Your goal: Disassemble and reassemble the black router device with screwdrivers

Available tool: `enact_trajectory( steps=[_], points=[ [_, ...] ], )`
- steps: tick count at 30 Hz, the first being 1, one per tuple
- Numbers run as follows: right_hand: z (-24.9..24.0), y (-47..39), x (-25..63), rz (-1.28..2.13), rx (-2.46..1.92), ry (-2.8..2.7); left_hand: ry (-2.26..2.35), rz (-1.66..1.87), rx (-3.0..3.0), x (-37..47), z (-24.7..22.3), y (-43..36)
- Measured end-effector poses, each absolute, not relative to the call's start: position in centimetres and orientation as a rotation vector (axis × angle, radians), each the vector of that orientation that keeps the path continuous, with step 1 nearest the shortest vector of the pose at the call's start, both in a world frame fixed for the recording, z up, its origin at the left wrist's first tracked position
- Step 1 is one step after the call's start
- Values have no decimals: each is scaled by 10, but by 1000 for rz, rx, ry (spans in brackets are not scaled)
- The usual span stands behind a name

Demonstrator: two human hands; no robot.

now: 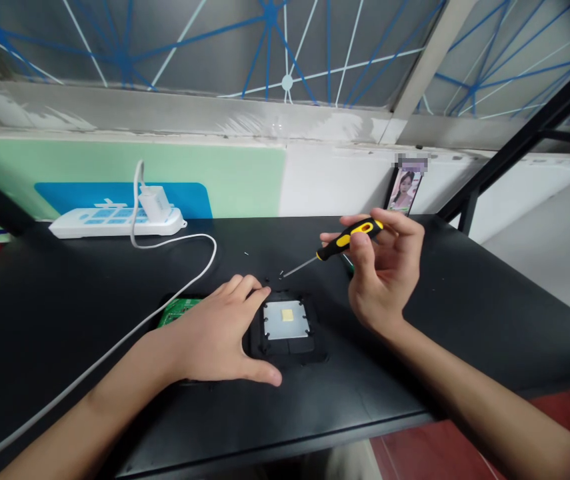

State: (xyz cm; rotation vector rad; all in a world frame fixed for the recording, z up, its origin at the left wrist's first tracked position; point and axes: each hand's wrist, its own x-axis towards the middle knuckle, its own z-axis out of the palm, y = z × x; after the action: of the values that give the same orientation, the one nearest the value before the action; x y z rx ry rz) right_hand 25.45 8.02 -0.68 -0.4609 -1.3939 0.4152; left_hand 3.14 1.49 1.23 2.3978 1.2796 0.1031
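In the head view, the screwdriver [349,239] is held above the worktop [469,313] by the right hand [387,277], whose thumb and fingers are clamped on the black and yellow handle. The shaft is slanted down toward the left, and its tip is brought close to a few tiny dark pieces [281,272] beyond the case; whether any is touched cannot be told.

The left hand [219,333] is spread palm down, with thumb and fingers held well apart: the forefinger is placed near the far left corner of the black case [317,357], the thumb at its near side. Whether the case is gripped cannot be told. In the case, a silvery plate [275,328] is seated, with a pale yellow pad [287,315] set on it. A green board [179,310] is partly covered by the left hand, to the left of the case.

At the back left, a white power strip [67,225] is set along the wall [245,180], with a white charger [155,202] plugged into it. From the charger a white cable [185,285] is looped across the worktop toward the near left. At the back right, a lit phone [405,190] is propped upright.
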Motion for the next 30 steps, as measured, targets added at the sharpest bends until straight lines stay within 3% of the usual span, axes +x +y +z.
enact_trajectory(
  steps=[13, 30],
  points=[
    [-16, 79, 253, 518, -510, -1457, 1302, 401, 2589, 28, -4, 22],
    [-17, 76, 249, 515, -446, -1490, 1221, 360, 2702, 29, -4, 25]
  ],
)
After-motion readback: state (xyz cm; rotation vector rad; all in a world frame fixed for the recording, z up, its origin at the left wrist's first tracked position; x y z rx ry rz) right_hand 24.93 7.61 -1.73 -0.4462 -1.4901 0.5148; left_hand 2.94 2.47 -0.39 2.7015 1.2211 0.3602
